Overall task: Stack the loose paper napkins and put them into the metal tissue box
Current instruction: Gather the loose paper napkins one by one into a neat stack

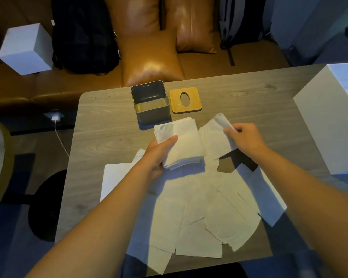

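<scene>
My left hand (159, 152) grips a stack of white napkins (182, 143) above the table, thumb on top. Right beside the stack, my right hand (243, 137) pinches a single napkin (213, 137) by its upper corner. Several loose napkins (205, 213) lie spread over the near half of the wooden table (109, 141). The open metal tissue box (151, 103) stands just beyond the stack and looks empty inside. Its wooden lid with an oval hole (186, 100) lies flat to the box's right.
A tall white box (329, 121) stands at the table's right edge. Beyond the table is a brown leather sofa (153, 57) with a black backpack (84, 37) and a white cube (26, 49). A charger with cable (55, 119) is plugged in at the left.
</scene>
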